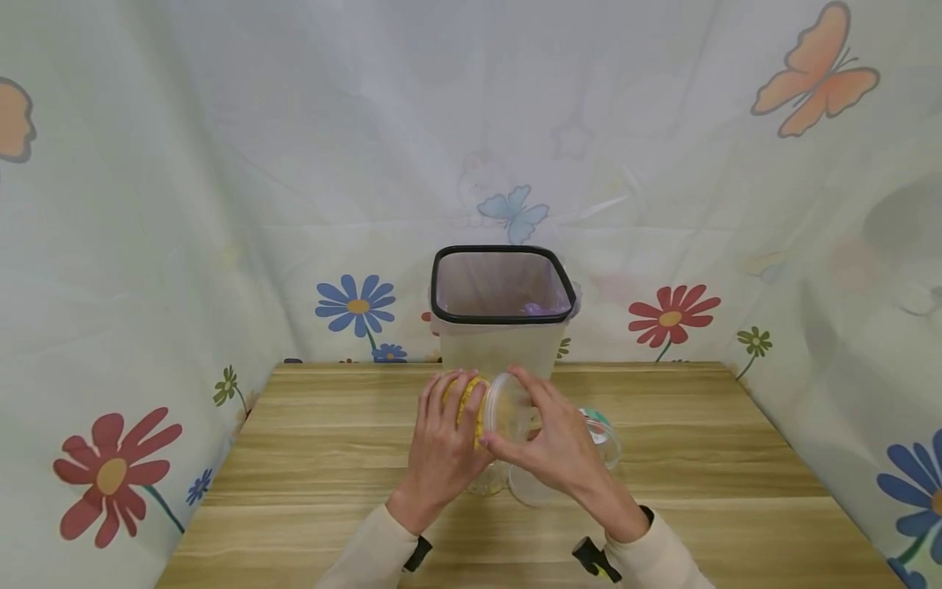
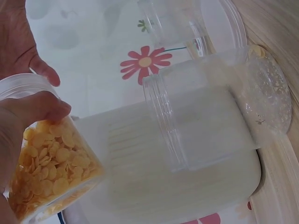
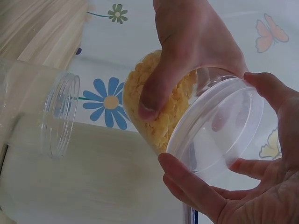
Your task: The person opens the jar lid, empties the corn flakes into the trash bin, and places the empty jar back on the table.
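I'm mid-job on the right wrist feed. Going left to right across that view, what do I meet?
Threaded clear jar → printed blue flower → jar of yellow flakes → translucent lid → right hand, its palm at the right edge.

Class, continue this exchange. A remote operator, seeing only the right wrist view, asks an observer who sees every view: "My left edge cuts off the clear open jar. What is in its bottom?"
Observer: Small crumbs lie in the bottom of the clear open jar.
Operator: What shows inside the bin?
Observer: A purple patch; I can't tell what it is.
Operator: Anything past the right hand?
Observer: Yes, another clear container on the table.
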The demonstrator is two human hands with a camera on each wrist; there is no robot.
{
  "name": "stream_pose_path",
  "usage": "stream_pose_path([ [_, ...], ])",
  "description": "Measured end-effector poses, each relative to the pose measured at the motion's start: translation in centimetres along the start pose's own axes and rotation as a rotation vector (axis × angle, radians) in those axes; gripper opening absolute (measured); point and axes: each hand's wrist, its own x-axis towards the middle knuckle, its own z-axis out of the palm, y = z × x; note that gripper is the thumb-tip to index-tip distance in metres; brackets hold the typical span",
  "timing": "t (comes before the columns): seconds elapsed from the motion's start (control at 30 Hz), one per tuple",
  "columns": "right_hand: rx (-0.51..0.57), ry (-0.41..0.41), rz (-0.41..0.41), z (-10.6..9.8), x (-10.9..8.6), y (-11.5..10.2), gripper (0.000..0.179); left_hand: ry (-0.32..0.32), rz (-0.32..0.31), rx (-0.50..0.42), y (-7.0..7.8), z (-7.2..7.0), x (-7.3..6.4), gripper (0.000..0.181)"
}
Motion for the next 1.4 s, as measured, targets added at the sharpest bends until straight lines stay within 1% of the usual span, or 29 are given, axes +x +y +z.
stream_pose_path([
  [0.27, 0.034, -0.006, -0.061, -0.4, -0.1, 0.1, 0.087, 0.004, 0.005, -0.021, -0.1, -0.1, 0.2, 0.088],
  [0.43, 0.023, -0.023, -0.132, -0.6, -0.1, 0.3, 0.087, 0.007, 0.008, -0.039, -0.2, -0.2, 0.3, 0.090],
  [0.6, -0.040, -0.033, -0.245, -0.7, 0.0, 0.8, 0.090, 0.001, 0.012, -0.045, -0.3, -0.3, 0.2, 0.097],
  [0.83, -0.187, -0.011, -0.441, -0.9, 0.3, 1.6, 0.093, -0.013, 0.010, -0.064, -0.3, -0.4, 0.2, 0.098],
  [0.93, -0.224, -0.020, -0.515, -1.0, 0.4, 2.0, 0.091, -0.018, 0.010, -0.066, -0.3, -0.4, 0.1, 0.097],
  [1.07, -0.245, -0.049, -0.592, -1.1, 0.4, 2.3, 0.088, -0.029, 0.009, -0.070, -0.3, -0.4, 0.1, 0.094],
  [1.27, -0.251, -0.061, -0.656, -1.1, 0.3, 2.5, 0.089, -0.043, -0.002, -0.079, -0.3, -0.4, 0.0, 0.096],
  [1.4, -0.244, -0.065, -0.647, -1.1, 0.2, 2.3, 0.098, -0.040, -0.001, -0.072, -0.3, -0.4, -0.1, 0.098],
])
